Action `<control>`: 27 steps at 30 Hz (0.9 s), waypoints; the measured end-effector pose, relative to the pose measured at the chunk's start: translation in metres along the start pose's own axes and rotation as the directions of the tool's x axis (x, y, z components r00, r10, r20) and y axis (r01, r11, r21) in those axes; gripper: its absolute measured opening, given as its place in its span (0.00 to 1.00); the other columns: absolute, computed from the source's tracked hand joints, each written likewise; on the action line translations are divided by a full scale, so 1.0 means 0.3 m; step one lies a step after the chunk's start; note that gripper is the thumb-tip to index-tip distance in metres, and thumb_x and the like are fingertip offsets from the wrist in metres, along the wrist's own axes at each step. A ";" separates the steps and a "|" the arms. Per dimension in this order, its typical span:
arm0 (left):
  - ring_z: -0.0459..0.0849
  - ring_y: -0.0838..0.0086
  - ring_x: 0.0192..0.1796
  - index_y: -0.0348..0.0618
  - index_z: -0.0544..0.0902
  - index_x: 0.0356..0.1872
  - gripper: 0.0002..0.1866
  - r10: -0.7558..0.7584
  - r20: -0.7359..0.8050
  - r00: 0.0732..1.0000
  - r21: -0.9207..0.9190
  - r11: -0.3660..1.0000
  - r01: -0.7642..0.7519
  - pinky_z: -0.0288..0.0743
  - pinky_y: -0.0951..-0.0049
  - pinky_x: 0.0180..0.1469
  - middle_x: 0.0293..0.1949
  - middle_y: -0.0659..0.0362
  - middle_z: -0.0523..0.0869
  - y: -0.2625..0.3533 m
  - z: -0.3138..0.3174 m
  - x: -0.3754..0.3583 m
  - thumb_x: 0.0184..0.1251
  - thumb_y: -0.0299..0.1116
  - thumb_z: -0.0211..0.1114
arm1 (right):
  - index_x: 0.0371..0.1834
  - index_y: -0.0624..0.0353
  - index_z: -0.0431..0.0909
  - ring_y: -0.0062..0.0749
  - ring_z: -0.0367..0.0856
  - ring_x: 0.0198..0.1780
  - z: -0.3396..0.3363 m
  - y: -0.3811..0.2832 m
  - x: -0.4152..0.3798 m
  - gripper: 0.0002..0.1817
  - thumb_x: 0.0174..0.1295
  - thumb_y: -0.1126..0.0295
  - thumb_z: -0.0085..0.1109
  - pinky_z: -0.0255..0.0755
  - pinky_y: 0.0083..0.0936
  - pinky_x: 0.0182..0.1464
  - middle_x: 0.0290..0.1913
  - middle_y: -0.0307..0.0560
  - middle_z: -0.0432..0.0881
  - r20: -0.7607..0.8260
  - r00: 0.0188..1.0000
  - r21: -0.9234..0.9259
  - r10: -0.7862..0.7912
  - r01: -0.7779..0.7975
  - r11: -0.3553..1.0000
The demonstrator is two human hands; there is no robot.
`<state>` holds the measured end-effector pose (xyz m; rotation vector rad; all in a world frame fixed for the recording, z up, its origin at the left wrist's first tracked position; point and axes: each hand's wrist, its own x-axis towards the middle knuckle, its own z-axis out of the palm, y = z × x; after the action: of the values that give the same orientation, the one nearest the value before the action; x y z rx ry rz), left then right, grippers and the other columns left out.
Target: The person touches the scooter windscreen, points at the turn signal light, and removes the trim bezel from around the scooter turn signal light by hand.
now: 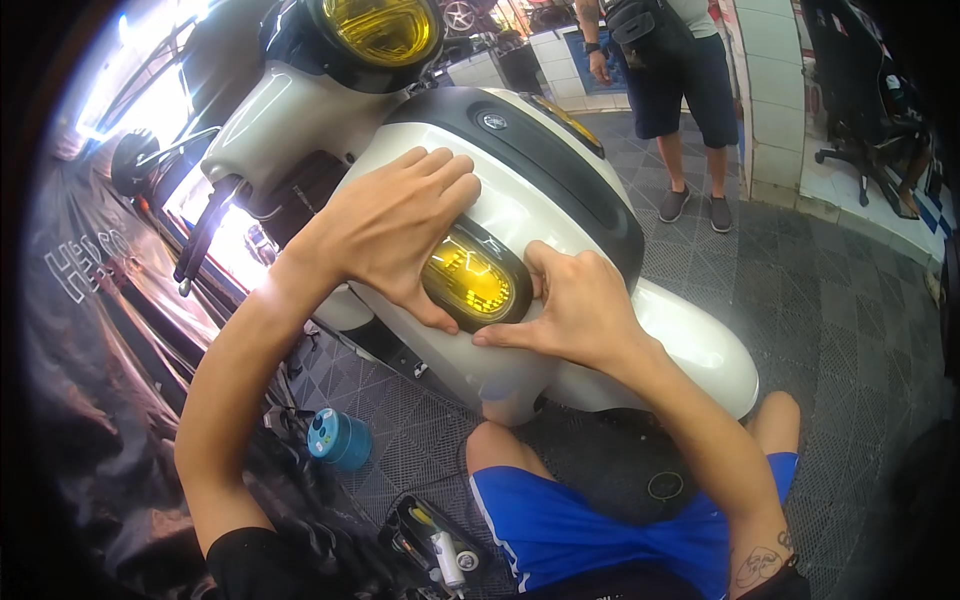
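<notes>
A yellow-tinted turn signal light (pixel 472 278) with a dark rim sits in the white front panel of a scooter (pixel 440 365). My left hand (pixel 400 235) grips its left side, fingers curled over the upper edge and thumb along the lower left rim. From the other side, my right hand (pixel 585 305) holds the rim, with its index finger bent at the right edge and its thumb at the bottom. Both thumb tips nearly meet below the light. The rear of the light is hidden.
The scooter's yellow headlight (pixel 380 28) is above, and its white front fender (pixel 695 345) lies to the right. A blue canister (pixel 340 438) and a tray of bottles (pixel 440 550) are on the dark tiled floor (pixel 800 330). Another person (pixel 690 100) stands behind.
</notes>
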<state>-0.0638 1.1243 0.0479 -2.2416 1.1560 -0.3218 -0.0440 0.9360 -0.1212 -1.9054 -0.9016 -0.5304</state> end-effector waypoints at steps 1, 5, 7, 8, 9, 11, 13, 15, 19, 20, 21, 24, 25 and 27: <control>0.74 0.56 0.45 0.34 0.68 0.40 0.53 0.002 -0.001 1.000 0.002 1.000 -0.002 0.71 0.60 0.53 0.42 0.48 0.73 0.000 0.000 0.000 0.30 0.73 0.81 | 0.34 0.64 0.80 0.50 0.87 0.26 0.000 0.000 -0.001 0.40 0.37 0.36 0.84 0.80 0.40 0.34 0.20 0.54 0.82 -0.001 1.000 -0.002 -0.010 0.010 1.000; 0.74 0.56 0.45 0.34 0.68 0.41 0.53 0.009 -0.011 1.000 0.004 1.000 -0.008 0.71 0.60 0.53 0.42 0.48 0.73 -0.001 0.004 -0.002 0.29 0.74 0.81 | 0.34 0.64 0.80 0.50 0.87 0.26 -0.002 -0.002 0.000 0.40 0.37 0.36 0.84 0.80 0.40 0.34 0.20 0.53 0.82 0.011 1.000 -0.011 -0.001 0.001 1.000; 0.76 0.56 0.45 0.33 0.69 0.40 0.52 0.008 -0.012 1.000 0.011 1.000 -0.007 0.72 0.61 0.53 0.42 0.48 0.74 0.000 0.000 -0.002 0.30 0.73 0.81 | 0.34 0.64 0.80 0.50 0.87 0.26 0.000 -0.002 0.000 0.40 0.37 0.36 0.84 0.80 0.39 0.34 0.20 0.53 0.82 0.003 1.000 -0.010 -0.005 0.005 1.000; 0.77 0.56 0.46 0.32 0.70 0.39 0.51 0.003 -0.007 1.000 0.018 1.000 -0.003 0.73 0.61 0.53 0.42 0.48 0.75 0.004 -0.007 -0.001 0.32 0.72 0.81 | 0.31 0.64 0.79 0.47 0.86 0.26 0.003 -0.001 0.000 0.40 0.36 0.35 0.84 0.79 0.37 0.33 0.20 0.52 0.81 -0.002 1.000 -0.008 -0.003 0.003 1.000; 0.78 0.57 0.46 0.31 0.71 0.37 0.49 -0.001 -0.002 1.000 0.023 1.000 0.001 0.74 0.62 0.54 0.41 0.48 0.77 0.007 -0.013 0.000 0.33 0.71 0.80 | 0.29 0.63 0.78 0.44 0.85 0.25 0.007 0.002 0.000 0.40 0.35 0.35 0.84 0.78 0.35 0.32 0.20 0.50 0.80 -0.006 1.000 -0.007 0.000 0.000 1.000; 0.78 0.57 0.46 0.31 0.71 0.38 0.50 0.001 -0.007 1.000 0.022 1.000 -0.001 0.74 0.62 0.54 0.41 0.48 0.77 0.008 -0.017 0.000 0.33 0.71 0.80 | 0.26 0.62 0.77 0.41 0.84 0.24 0.010 0.002 0.000 0.40 0.34 0.34 0.85 0.77 0.32 0.31 0.20 0.48 0.79 -0.020 1.000 -0.001 0.001 -0.001 1.000; 0.78 0.57 0.46 0.31 0.71 0.38 0.49 0.003 -0.017 1.000 0.020 1.000 -0.002 0.74 0.62 0.54 0.41 0.48 0.77 0.009 -0.015 -0.003 0.32 0.70 0.81 | 0.26 0.62 0.76 0.41 0.84 0.24 0.013 0.000 0.001 0.40 0.34 0.35 0.85 0.77 0.33 0.31 0.20 0.48 0.79 -0.037 0.999 0.008 -0.007 0.007 1.000; 0.79 0.56 0.46 0.32 0.71 0.39 0.49 0.002 -0.032 0.999 0.019 1.000 -0.001 0.74 0.62 0.53 0.41 0.48 0.77 0.006 -0.011 -0.004 0.31 0.70 0.81 | 0.29 0.62 0.78 0.45 0.86 0.26 -0.001 -0.011 0.003 0.39 0.35 0.37 0.85 0.79 0.37 0.33 0.21 0.50 0.81 -0.007 1.000 0.017 0.011 -0.011 1.000; 0.77 0.54 0.44 0.34 0.70 0.41 0.50 0.011 -0.030 0.999 -0.029 0.999 -0.012 0.71 0.60 0.51 0.40 0.49 0.74 -0.016 0.008 -0.017 0.29 0.67 0.82 | 0.26 0.62 0.77 0.40 0.83 0.23 0.017 -0.013 0.008 0.39 0.33 0.39 0.88 0.75 0.34 0.30 0.20 0.50 0.78 -0.044 0.999 -0.002 0.009 -0.009 1.000; 0.78 0.54 0.45 0.33 0.70 0.42 0.50 0.034 -0.073 0.997 -0.025 0.999 -0.036 0.72 0.60 0.52 0.41 0.48 0.76 -0.028 0.030 -0.027 0.28 0.67 0.83 | 0.25 0.61 0.76 0.31 0.79 0.22 0.030 -0.005 0.011 0.37 0.34 0.42 0.89 0.73 0.30 0.28 0.19 0.46 0.77 -0.062 0.998 -0.035 -0.004 0.002 0.999; 0.79 0.54 0.46 0.32 0.71 0.43 0.51 0.062 -0.098 0.993 -0.008 0.998 -0.063 0.73 0.60 0.53 0.42 0.48 0.76 -0.044 0.049 -0.031 0.28 0.67 0.83 | 0.24 0.60 0.74 0.26 0.75 0.22 0.033 -0.007 0.013 0.36 0.35 0.44 0.90 0.70 0.27 0.26 0.19 0.42 0.75 -0.053 0.999 -0.009 0.007 -0.007 1.000; 0.81 0.53 0.49 0.32 0.72 0.43 0.50 0.095 -0.137 0.986 0.026 0.995 -0.092 0.74 0.59 0.55 0.43 0.47 0.78 -0.068 0.072 -0.023 0.29 0.66 0.83 | 0.22 0.59 0.70 0.14 0.63 0.22 0.001 -0.027 0.021 0.35 0.37 0.49 0.91 0.60 0.21 0.23 0.16 0.33 0.68 0.002 0.998 0.019 0.056 -0.056 0.998; 0.81 0.53 0.49 0.32 0.72 0.43 0.50 0.071 -0.121 0.990 0.014 0.997 -0.070 0.74 0.59 0.56 0.43 0.48 0.78 -0.049 0.059 -0.020 0.30 0.67 0.82 | 0.20 0.60 0.67 0.17 0.63 0.19 -0.007 -0.035 0.019 0.37 0.38 0.47 0.90 0.61 0.24 0.22 0.14 0.37 0.67 -0.010 0.999 -0.001 0.044 -0.044 0.999; 0.83 0.52 0.49 0.32 0.74 0.42 0.49 0.095 -0.223 0.970 0.004 0.995 -0.096 0.75 0.59 0.57 0.43 0.48 0.80 -0.026 0.083 -0.048 0.31 0.67 0.81 | 0.19 0.58 0.65 0.16 0.59 0.19 0.028 -0.028 0.009 0.37 0.38 0.50 0.91 0.57 0.23 0.20 0.13 0.34 0.63 -0.022 0.999 0.047 0.025 -0.023 0.999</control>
<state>-0.0557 1.1491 0.0335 -2.1884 1.3772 -0.5418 -0.0488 0.9468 -0.1186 -1.8618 -0.8683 -0.5112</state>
